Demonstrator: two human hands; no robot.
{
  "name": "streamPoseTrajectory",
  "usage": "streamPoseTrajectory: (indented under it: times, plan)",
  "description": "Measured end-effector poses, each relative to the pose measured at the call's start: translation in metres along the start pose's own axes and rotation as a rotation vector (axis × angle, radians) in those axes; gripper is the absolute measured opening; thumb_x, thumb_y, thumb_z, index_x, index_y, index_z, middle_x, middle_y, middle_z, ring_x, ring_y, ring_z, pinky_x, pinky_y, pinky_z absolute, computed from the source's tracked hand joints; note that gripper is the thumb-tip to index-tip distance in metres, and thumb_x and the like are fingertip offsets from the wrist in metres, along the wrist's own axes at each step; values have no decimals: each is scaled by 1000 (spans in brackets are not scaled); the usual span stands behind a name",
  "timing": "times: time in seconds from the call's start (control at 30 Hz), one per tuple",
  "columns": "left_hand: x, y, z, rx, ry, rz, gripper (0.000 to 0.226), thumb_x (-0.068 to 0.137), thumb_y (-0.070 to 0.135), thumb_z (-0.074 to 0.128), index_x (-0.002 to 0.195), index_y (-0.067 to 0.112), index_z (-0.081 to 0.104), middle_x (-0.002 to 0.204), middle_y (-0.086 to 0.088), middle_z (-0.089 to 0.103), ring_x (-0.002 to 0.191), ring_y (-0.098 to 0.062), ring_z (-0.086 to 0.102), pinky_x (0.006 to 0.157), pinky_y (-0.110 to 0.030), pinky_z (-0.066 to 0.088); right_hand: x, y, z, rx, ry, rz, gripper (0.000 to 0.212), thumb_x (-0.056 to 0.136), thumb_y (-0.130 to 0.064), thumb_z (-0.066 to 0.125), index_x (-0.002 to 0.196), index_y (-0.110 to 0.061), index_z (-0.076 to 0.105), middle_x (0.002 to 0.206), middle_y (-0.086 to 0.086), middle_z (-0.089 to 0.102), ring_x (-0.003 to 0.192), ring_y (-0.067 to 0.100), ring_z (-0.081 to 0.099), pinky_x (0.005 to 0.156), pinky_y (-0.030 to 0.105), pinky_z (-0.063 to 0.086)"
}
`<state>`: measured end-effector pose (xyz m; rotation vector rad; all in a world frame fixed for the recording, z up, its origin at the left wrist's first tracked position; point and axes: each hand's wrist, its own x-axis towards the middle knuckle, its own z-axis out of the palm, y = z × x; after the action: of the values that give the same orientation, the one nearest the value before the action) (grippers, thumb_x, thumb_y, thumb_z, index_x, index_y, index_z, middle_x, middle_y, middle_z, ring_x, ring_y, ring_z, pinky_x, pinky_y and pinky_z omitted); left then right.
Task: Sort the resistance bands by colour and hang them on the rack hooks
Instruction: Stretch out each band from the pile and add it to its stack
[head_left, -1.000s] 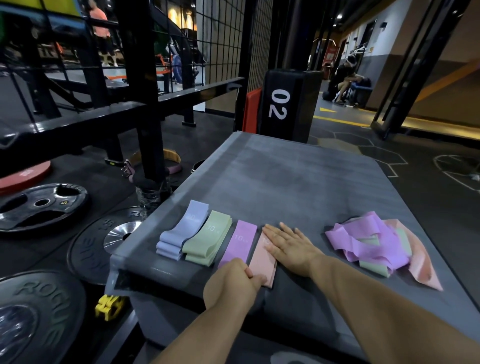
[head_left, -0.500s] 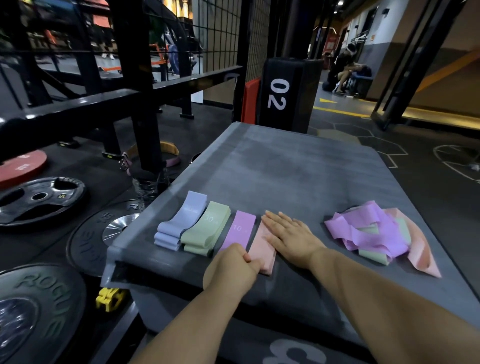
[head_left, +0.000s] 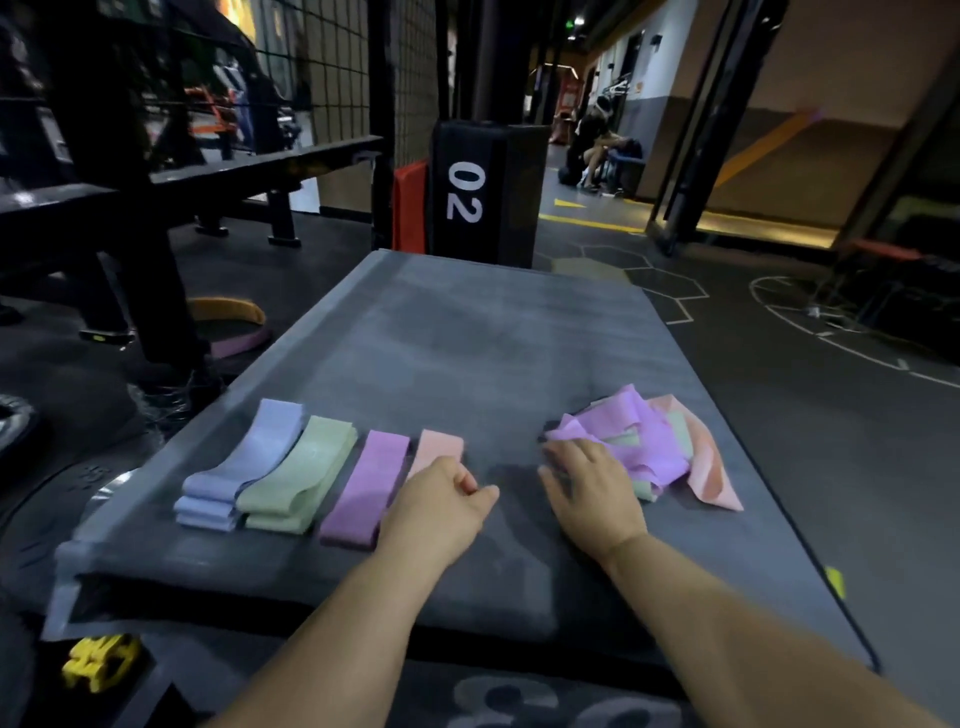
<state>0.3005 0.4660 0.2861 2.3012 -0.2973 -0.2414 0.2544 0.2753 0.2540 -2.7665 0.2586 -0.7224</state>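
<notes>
Left hand (head_left: 441, 512) is curled over the near end of the flat peach fabric band (head_left: 440, 448); grip cannot be told. Right hand (head_left: 592, 488) is laid flat against the tangled pile of lilac, green and peach bands (head_left: 649, 441). Left of the left hand, the folded purple band (head_left: 363, 483), green band stack (head_left: 298, 478) and lavender band stack (head_left: 244, 467) are lined up on the grey padded platform (head_left: 467, 338).

Bare left grip (head_left: 436, 512) and right grip (head_left: 592, 493) on two long, bare forearms (head_left: 727, 613)
</notes>
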Motion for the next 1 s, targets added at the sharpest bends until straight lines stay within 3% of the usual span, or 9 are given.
streamPoseTrajectory:
  times: [0.1,0.17,0.3,0.47,0.63,0.8,1.0]
  plan:
    - [-1,18,25,11,-74,37,25,83,50,60,79,27,51,82,10,69,82,-14,63,72,-29,49,-21,45,-25,-38,35,183,17,84,-19,66,99,-12,70,94,9,70,90,33,63,77,40,52]
    - [-2,30,43,37,-121,71,24,83,48,60,80,27,50,88,8,70,90,-16,64,80,-31,50,-34,72,-41,-85,72,289,17,85,-16,67,101,-12,70,97,9,68,93,33,62,80,39,50]
    - [-10,50,69,85,-160,121,20,86,46,59,87,27,52,92,9,68,95,-16,62,79,-28,46,-43,97,-57,-112,144,396,18,88,-16,63,105,-13,69,102,10,66,96,35,58,81,43,47]
    - [-4,66,80,116,-184,135,13,89,42,57,92,31,52,95,13,62,91,-14,59,74,-25,42,-29,104,-60,-142,104,408,30,95,-29,56,122,-19,64,123,4,62,113,30,51,93,42,38]
    - [35,87,86,165,-140,137,19,93,35,50,110,29,54,118,7,61,107,-21,58,88,-31,48,-25,106,-52,-156,8,430,41,98,-41,43,136,-27,51,144,-5,46,127,22,40,101,40,32]
    - [62,99,100,253,-71,240,37,96,29,49,132,24,50,136,-1,46,123,-24,46,94,-33,42,-24,110,-48,-184,-41,406,35,100,-41,36,130,-29,51,137,-9,46,127,18,35,98,36,29]
    - [72,106,117,437,-156,258,45,94,29,51,139,23,44,144,-3,35,129,-26,38,101,-34,38,-24,114,-43,-194,-43,397,22,97,-38,43,110,-28,58,129,-7,48,124,19,36,89,34,29]
